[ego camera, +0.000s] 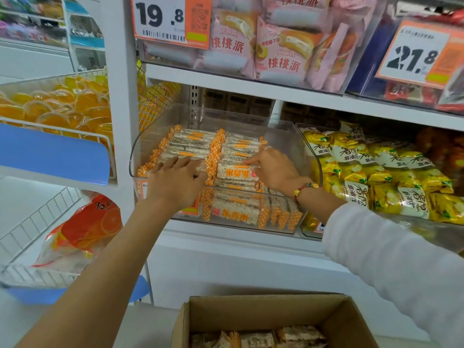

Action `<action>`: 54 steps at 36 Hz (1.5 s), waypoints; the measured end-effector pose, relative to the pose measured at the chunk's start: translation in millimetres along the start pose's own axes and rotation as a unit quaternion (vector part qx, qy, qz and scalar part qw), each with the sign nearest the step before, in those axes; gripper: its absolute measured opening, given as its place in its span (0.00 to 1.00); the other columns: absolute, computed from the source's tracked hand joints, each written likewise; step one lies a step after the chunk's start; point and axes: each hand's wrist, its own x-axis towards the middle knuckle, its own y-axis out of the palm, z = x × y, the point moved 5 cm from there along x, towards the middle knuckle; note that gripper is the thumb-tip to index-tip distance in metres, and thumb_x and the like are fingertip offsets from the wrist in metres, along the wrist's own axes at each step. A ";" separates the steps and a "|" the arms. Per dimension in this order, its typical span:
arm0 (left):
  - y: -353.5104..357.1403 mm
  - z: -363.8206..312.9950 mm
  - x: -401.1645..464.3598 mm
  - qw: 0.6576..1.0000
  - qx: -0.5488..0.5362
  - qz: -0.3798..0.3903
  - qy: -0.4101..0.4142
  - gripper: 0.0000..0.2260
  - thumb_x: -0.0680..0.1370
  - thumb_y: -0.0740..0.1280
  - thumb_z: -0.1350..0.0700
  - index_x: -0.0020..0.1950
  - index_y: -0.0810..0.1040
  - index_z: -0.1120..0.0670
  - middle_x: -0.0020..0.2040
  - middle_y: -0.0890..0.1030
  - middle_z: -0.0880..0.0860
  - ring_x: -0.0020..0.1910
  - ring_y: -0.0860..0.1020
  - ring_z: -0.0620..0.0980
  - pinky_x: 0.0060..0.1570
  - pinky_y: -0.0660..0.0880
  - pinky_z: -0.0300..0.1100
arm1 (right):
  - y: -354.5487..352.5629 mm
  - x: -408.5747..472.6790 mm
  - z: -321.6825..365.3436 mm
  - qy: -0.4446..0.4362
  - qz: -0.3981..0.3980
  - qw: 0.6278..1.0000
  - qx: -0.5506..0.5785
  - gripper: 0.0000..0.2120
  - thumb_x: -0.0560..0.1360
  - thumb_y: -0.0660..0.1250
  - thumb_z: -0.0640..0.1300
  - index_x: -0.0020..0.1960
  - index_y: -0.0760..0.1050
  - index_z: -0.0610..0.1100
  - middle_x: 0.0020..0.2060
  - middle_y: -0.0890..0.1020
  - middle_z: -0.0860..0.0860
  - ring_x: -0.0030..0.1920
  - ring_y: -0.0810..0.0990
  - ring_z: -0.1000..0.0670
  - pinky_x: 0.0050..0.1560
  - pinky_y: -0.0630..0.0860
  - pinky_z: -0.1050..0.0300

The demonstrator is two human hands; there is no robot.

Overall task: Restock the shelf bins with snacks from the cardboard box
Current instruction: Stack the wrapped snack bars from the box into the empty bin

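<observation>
Clear-wrapped white rice bars with orange checked ends (236,172) fill the clear plastic bin (140,146); left hand (175,180) and right hand (273,169) rest flat-fingered on them

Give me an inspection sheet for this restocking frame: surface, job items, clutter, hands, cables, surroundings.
Surface: white shelf carrying the clear bin.
Job's things: orange-and-white rice snack bars lie in rows in the clear bin; the cardboard box below is open, more bars at its bottom.
Clutter: nothing seen.
Hands: left hand rests flat on the left row, fingers straight; right hand touches the right row, one finger extended, the others curled, no clear grip on a bar.
Cables: nothing seen.
Surroundings: yellow snack packs in the bin to the right, pink pie packs above, orange jelly cups in a wire basket on the left, price tags.
</observation>
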 end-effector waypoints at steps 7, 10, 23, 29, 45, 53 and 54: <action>-0.5 1.0 -0.2 1.000 -0.006 -0.003 -0.002 0.21 0.82 0.49 0.45 0.76 0.60 0.43 0.77 0.59 0.48 0.77 0.55 0.52 0.73 0.52 0.51 | -12.2 -3.3 -10.2 0.049 -0.036 0.991 0.121 0.06 0.71 0.75 0.42 0.47 0.84 0.48 0.45 0.84 0.51 0.46 0.79 0.53 0.49 0.78 0.56; -1.3 0.4 -1.2 1.000 -0.003 -0.001 -0.004 0.21 0.82 0.49 0.45 0.76 0.59 0.43 0.77 0.59 0.47 0.77 0.55 0.51 0.73 0.52 0.50 | -17.9 -1.3 -10.4 0.033 -0.034 0.996 0.078 0.08 0.73 0.72 0.47 0.52 0.83 0.51 0.51 0.83 0.52 0.54 0.79 0.51 0.49 0.76 0.57; 0.6 0.1 -0.5 1.000 0.004 -0.019 0.009 0.22 0.82 0.46 0.45 0.75 0.61 0.45 0.77 0.61 0.47 0.76 0.57 0.51 0.73 0.54 0.49 | 39.8 30.5 19.6 0.020 0.230 0.972 0.044 0.28 0.82 0.46 0.54 0.79 0.40 0.53 0.77 0.38 0.55 0.76 0.35 0.53 0.74 0.35 0.48; 1.9 0.2 1.6 1.000 0.013 -0.018 0.009 0.23 0.81 0.45 0.45 0.75 0.61 0.44 0.76 0.61 0.47 0.76 0.57 0.50 0.73 0.54 0.49 | 41.1 29.4 19.2 -0.017 0.229 0.972 0.051 0.29 0.81 0.50 0.48 0.79 0.43 0.55 0.78 0.41 0.55 0.77 0.38 0.51 0.74 0.36 0.48; -0.9 -1.6 -2.6 1.000 0.018 -0.024 0.003 0.33 0.71 0.39 0.43 0.75 0.62 0.44 0.76 0.62 0.47 0.75 0.58 0.51 0.72 0.56 0.49 | -15.2 1.9 -17.7 0.000 0.061 0.998 -0.007 0.21 0.71 0.74 0.51 0.61 0.74 0.52 0.62 0.73 0.47 0.61 0.73 0.46 0.49 0.71 0.55; -1.0 -1.5 -2.1 1.000 0.007 -0.029 0.003 0.22 0.82 0.47 0.45 0.75 0.63 0.44 0.76 0.63 0.47 0.75 0.59 0.51 0.72 0.55 0.48 | -9.8 0.5 -12.1 0.006 -0.017 0.999 0.027 0.18 0.71 0.75 0.47 0.60 0.79 0.50 0.57 0.80 0.48 0.56 0.78 0.48 0.49 0.70 0.59; -0.8 -1.7 -2.2 1.000 0.005 -0.029 0.002 0.21 0.82 0.49 0.46 0.75 0.63 0.44 0.76 0.63 0.47 0.75 0.59 0.51 0.72 0.55 0.48 | -8.8 -0.4 -13.5 0.012 -0.025 0.999 0.035 0.18 0.71 0.75 0.47 0.59 0.79 0.52 0.57 0.80 0.49 0.57 0.78 0.48 0.49 0.71 0.58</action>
